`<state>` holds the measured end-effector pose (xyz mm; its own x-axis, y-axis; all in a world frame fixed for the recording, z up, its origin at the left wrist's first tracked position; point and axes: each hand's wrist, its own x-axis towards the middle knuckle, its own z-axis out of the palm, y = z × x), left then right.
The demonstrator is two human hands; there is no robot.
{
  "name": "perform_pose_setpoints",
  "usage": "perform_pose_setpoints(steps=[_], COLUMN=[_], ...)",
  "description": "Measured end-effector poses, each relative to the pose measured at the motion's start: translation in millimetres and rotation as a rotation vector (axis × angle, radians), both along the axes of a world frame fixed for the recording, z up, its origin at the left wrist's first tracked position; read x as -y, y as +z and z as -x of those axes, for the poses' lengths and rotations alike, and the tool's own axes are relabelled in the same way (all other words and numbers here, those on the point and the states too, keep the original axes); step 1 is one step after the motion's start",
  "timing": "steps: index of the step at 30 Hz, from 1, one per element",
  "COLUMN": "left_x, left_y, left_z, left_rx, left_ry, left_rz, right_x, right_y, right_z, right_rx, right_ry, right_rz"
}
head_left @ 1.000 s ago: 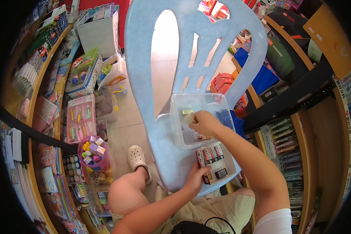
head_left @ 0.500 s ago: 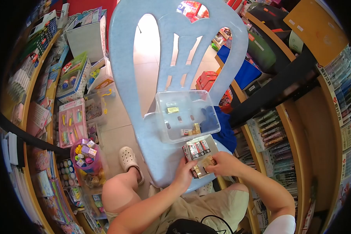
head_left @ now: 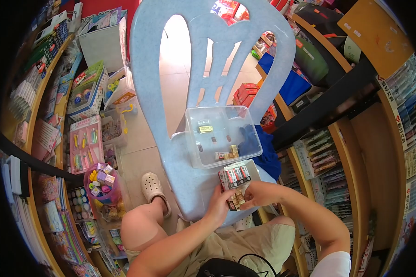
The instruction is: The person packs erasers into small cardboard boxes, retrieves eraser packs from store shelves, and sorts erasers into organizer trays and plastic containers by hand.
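Observation:
A small open carton (head_left: 252, 169) sits low over the chair seat, held at its left side by my left hand (head_left: 219, 203), whose fingers are closed on it. Black, white and red wrapped blocks (head_left: 237, 175), which look like erasers, stand in a row in its far half. Gold blocks (head_left: 237, 199) lie in the near half. My right hand (head_left: 261, 193) is at the carton's right side, its fingers curled down beside the gold blocks; what they pinch, if anything, is hidden. Beyond the carton, a clear plastic tub (head_left: 194, 154) holds a few gold and white blocks (head_left: 205, 129).
Carton and tub are at a light blue plastic chair (head_left: 173, 171). Blue cloth (head_left: 266, 159) bunches right of the tub. Stationery shelves (head_left: 351, 171) rise on the right. At left stand a pink basket (head_left: 108, 199) and a pink-framed pack (head_left: 85, 143).
The gold block under my right fingertips has shifted left against the other gold blocks. My right hand has turned and its fingers are more curled. My left hand keeps its hold.

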<state>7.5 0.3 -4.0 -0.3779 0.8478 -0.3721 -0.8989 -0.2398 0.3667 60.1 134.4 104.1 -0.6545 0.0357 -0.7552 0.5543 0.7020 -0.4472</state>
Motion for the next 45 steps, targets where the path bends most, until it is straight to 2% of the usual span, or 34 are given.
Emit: perform_pose_setpoints(steps=[2, 5, 8, 13, 25, 28, 31, 37, 40, 45], left_x=[0.3, 1.8, 0.4, 0.4, -0.1, 1.7, 2.5, 3.4, 4.0, 2.5], left_y=[1.9, 6.9, 3.0, 3.7, 0.2, 7.6, 6.8, 11.3, 12.2, 5.8], left_z=[0.0, 1.7, 1.1, 2.3, -0.5, 1.7, 2.4, 2.6, 2.3, 3.5], left_rx=[-0.001, -0.006, 0.002, 0.002, -0.044, -0.005, -0.05, -0.031, -0.034, -0.061], left_ry=[-0.001, 0.001, 0.003, -0.019, -0.002, 0.001, -0.04, -0.014, -0.003, -0.045], left_rz=[-0.004, -0.015, -0.024, -0.033, 0.031, 0.01, 0.006, 0.005, 0.012, 0.003], right_x=[-0.2, -13.1, -4.6, 7.1, 8.1, 9.0, 11.8, 13.8, 12.3, 8.5], right_y=[9.3, 2.1, 17.9, -2.1, 3.8, -6.2, -9.6, -8.5, -3.9, 21.6], right_z=[3.9, -1.2, 4.3, 1.7, 2.8, -7.7, -12.3, -17.6, -20.3, -16.2], right_rx=[0.093, 0.025, 0.001, 0.06, 0.048, -0.057, -0.031, -0.063, -0.19, -0.211], right_ry=[0.073, 0.137, 0.122, 0.218, 0.231, 0.285, 0.279, 0.234, 0.202, 0.15], right_rz=[-0.05, -0.176, -0.483, -0.552, -0.538, -0.624, -0.688, -0.667, -0.604, -0.575])
